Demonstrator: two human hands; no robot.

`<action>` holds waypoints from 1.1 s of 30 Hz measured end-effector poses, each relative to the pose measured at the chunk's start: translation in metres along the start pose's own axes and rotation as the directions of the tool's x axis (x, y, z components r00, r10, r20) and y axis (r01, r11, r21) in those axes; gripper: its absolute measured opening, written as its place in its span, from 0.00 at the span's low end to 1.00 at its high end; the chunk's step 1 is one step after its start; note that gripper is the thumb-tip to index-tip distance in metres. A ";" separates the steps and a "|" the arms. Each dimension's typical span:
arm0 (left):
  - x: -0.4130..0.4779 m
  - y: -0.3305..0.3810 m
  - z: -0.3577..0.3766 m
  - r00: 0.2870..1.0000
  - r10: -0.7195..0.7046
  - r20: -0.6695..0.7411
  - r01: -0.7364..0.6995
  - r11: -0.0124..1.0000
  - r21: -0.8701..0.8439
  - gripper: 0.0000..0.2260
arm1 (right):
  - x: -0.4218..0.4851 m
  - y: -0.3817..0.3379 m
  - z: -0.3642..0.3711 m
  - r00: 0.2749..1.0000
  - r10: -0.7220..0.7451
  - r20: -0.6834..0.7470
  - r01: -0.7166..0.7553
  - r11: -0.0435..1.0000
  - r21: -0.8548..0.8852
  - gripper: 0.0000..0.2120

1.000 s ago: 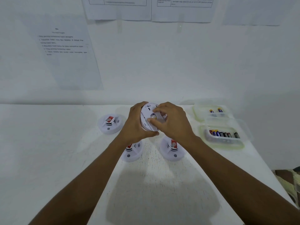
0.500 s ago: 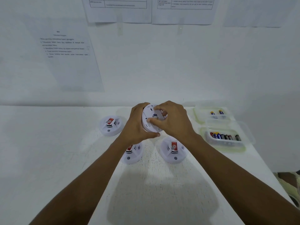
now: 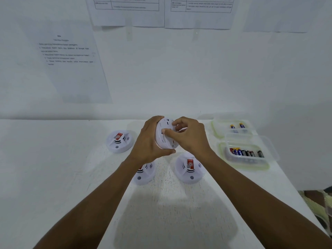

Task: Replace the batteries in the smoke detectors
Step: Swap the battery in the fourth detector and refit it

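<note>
Left hand (image 3: 150, 141), right hand (image 3: 191, 139) (both bare)

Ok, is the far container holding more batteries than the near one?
No, the far container holds only two batteries, while the near container holds a longer row of batteries.

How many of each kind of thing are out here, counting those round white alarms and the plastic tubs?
Detectors: 4 (held detector, left detector, middle detector, right detector)
Tubs: 2 (far tub, near tub)
Far batteries: 2
Total: 8, leaving out the near tub's batteries, which are packed too tightly to count.
</note>
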State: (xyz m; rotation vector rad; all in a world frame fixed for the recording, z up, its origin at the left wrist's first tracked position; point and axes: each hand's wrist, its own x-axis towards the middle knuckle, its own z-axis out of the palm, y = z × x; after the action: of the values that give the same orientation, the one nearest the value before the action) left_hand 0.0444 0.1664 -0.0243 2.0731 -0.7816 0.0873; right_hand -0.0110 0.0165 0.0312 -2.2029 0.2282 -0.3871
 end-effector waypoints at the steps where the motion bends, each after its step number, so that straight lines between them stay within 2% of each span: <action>1: 0.002 0.003 -0.004 0.999 0.036 -0.011 -0.036 0.999 0.014 0.38 | 0.001 0.000 -0.003 1.000 -0.002 0.021 0.001 0.999 0.039 0.16; 3: 0.005 0.008 -0.013 0.993 0.094 -0.072 -0.093 0.996 0.006 0.34 | 0.002 -0.003 -0.009 0.996 -0.008 0.094 -0.006 0.988 0.152 0.11; 5: 0.006 0.009 -0.019 0.990 0.075 -0.121 -0.082 0.995 -0.051 0.37 | 0.001 -0.006 -0.011 0.986 -0.028 0.164 -0.009 0.976 0.217 0.11; 9: 0.005 0.009 -0.017 0.990 0.009 -0.140 -0.015 0.999 -0.043 0.39 | 0.001 -0.009 -0.008 0.975 -0.067 0.213 0.040 0.991 0.127 0.20; 13: 0.002 0.015 -0.015 0.988 -0.047 -0.147 0.038 0.997 -0.063 0.41 | 0.003 -0.005 -0.010 0.961 -0.063 0.269 0.028 0.991 0.133 0.26; 16: 0.001 0.018 -0.017 0.992 -0.070 -0.103 0.057 0.991 -0.123 0.43 | 0.004 -0.003 -0.011 0.966 -0.091 0.242 0.065 0.992 0.112 0.20; 20: 0.000 0.014 -0.029 0.987 -0.139 -0.074 0.113 0.954 -0.278 0.32 | 0.015 0.006 -0.028 0.971 -0.056 0.233 -0.024 0.944 0.329 0.10; 24: 0.001 0.015 -0.038 0.984 -0.172 0.052 0.177 0.886 -0.428 0.27 | 0.019 0.015 -0.033 0.969 -0.028 0.247 -0.084 0.898 0.431 0.13; 28: 0.001 0.023 -0.033 0.977 -0.210 0.020 0.193 0.849 -0.492 0.25 | 0.011 0.020 -0.028 0.977 -0.014 0.211 -0.119 0.789 0.603 0.14; 30: -0.001 0.023 -0.028 0.968 -0.249 -0.010 0.208 0.830 -0.518 0.23 | 0.003 0.024 -0.021 0.968 -0.066 0.242 -0.092 0.805 0.586 0.19; 33: -0.003 0.022 -0.021 0.964 -0.266 -0.026 0.219 0.842 -0.493 0.23 | -0.008 0.032 -0.007 0.974 -0.134 0.182 0.063 0.934 0.351 0.26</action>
State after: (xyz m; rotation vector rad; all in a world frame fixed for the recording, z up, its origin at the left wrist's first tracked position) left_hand 0.0341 0.1751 0.0030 1.6509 -0.4177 -0.1421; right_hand -0.0214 -0.0054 0.0085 -1.8937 -0.0605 -0.2326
